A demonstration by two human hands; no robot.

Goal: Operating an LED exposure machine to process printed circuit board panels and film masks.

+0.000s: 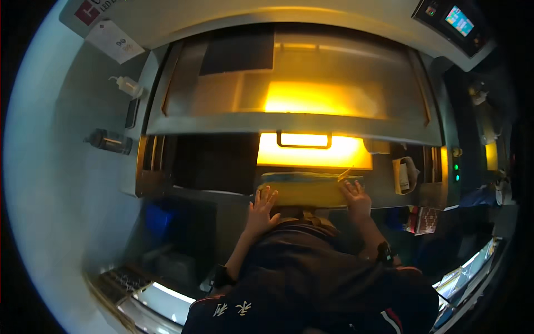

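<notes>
In front of me lies a flat yellow-green rectangular piece with a bluish far edge; I cannot tell whether it is one panel or a stack. My left hand rests at its left end, fingers spread. At its right end my right hand lies with the fingers apart, touching its top. A small yellowish strip sticks up by the right fingertips. Just beyond the piece is a brightly lit yellow panel, under a raised metal cover with a dark handle.
A black sheet lies left of the lit panel. A white container stands at the right. On the left ledge are a dark bottle, a phone-like slab and a squeeze bottle. A control screen is at upper right.
</notes>
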